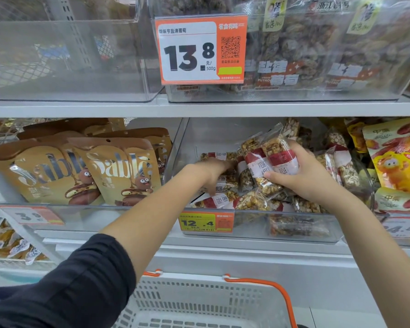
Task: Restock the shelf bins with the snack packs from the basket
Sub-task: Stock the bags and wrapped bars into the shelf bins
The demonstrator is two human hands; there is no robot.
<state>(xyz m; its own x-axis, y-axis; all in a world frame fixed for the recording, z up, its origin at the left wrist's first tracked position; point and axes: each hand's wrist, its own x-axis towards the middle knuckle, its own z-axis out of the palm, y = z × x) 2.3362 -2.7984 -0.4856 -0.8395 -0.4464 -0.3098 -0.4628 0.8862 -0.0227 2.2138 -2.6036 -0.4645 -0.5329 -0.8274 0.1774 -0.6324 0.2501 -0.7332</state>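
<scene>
A clear shelf bin in the middle row holds several nut snack packs with red and white bands. My right hand grips a bunch of these packs above the bin's right half. Reaching into the left half, my left hand lies on the packs there with its fingers stretched forward; whether it holds one is hidden. The white basket with orange handles sits below, under my arms, and the part in view shows no packs.
Gold "Sable" cookie bags fill the bin to the left. Yellow date bags stand at the right. Above, one clear bin is bare and another holds dried fruit behind a 13.8 price tag. A 12.4 tag hangs on the middle bin.
</scene>
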